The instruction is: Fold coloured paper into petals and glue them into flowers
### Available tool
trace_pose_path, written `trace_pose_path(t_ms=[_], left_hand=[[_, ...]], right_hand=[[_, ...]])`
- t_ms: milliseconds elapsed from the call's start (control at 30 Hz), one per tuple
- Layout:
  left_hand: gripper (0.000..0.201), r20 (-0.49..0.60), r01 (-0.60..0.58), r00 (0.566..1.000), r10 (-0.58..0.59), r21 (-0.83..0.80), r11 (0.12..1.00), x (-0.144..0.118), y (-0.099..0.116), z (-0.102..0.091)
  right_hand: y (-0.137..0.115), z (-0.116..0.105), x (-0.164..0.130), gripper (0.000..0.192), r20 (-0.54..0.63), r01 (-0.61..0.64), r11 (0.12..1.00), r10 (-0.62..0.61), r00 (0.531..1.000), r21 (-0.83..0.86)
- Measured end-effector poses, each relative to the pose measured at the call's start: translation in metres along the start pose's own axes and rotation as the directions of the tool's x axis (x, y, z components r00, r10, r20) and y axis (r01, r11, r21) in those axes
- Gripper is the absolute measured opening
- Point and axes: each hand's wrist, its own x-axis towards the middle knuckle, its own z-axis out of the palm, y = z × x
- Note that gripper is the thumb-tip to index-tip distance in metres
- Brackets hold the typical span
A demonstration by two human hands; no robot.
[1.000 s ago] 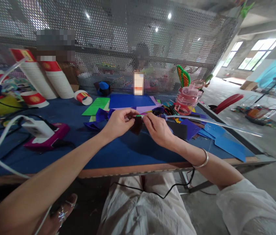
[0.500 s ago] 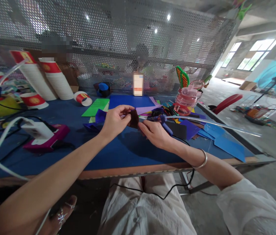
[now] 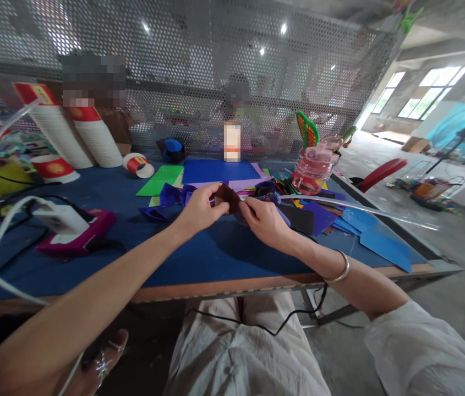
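Observation:
Between my two hands, above the middle of the blue tabletop, is a small dark brown piece of sheet (image 3: pixel 229 197), bent in shape. My left hand (image 3: pixel 202 207) pinches its left side between thumb and fingers. The fingertips of my right hand (image 3: pixel 266 221) close on its right edge. Behind my left hand lie folded purple pieces (image 3: pixel 169 197). Just beyond my right hand rests a glue gun (image 3: pixel 274 200), partly hidden by the hand, with a long clear glue stick (image 3: pixel 364 209) reaching out to the right.
A purple power strip (image 3: pixel 76 242) with a white plug stands left, before stacked paper cups (image 3: pixel 102 140). Blue sheets (image 3: pixel 384 247) lie at the right edge. A pink bottle (image 3: pixel 312 168) and a phone (image 3: pixel 232 142) are at the back. A black cable (image 3: pixel 252 324) crosses my lap.
My left hand has shifted slightly right and down. The brown piece has turned from near upright to a more slanted position, and my right fingertips are now on its edge.

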Motion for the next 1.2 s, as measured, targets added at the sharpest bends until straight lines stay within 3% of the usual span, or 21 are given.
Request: trace_pose_path(t_ms=[133,233,333,633,800,933,1100,1200], left_hand=[[0.023,0.106,0.174,0.983,-0.150,-0.272,0.946,0.000,0.009,0.000],[0.047,0.093,0.254,0.967,-0.237,-0.283,0.925,0.002,0.011,-0.002],[0.054,0.000,0.260,0.963,-0.270,-0.268,0.928,0.006,0.009,-0.006],[0.013,-0.269,0.210,0.913,-0.308,-0.338,0.917,0.012,0.011,-0.013],[0.042,-0.397,0.127,0.884,-0.248,-0.307,0.943,0.019,0.010,-0.023],[0.051,-0.351,0.160,0.909,-0.226,-0.207,0.965,0.020,0.006,-0.026],[0.012,-0.110,0.186,0.973,-0.201,-0.130,0.974,0.018,0.001,-0.025],[0.017,-0.005,0.164,0.986,-0.165,-0.084,0.983,0.019,0.002,-0.028]], right_hand=[[-0.001,0.000,0.000,0.032,-0.003,-0.022,1.000,0.022,1.000,0.012],[-0.001,-0.001,0.000,0.031,0.002,-0.042,0.999,0.042,0.999,0.028],[-0.002,-0.001,-0.001,0.032,0.005,-0.050,0.999,0.050,0.999,0.020],[-0.004,-0.001,-0.002,0.033,0.042,-0.070,0.996,0.068,0.997,0.048],[-0.002,0.004,-0.004,0.034,0.152,-0.115,0.987,0.097,0.984,0.112],[-0.005,0.008,-0.007,0.034,0.284,-0.188,0.965,0.131,0.950,0.184],[-0.006,0.009,-0.008,0.033,0.270,-0.206,0.958,0.148,0.951,0.198],[-0.004,0.008,-0.007,0.033,0.256,-0.211,0.954,0.154,0.954,0.211]])
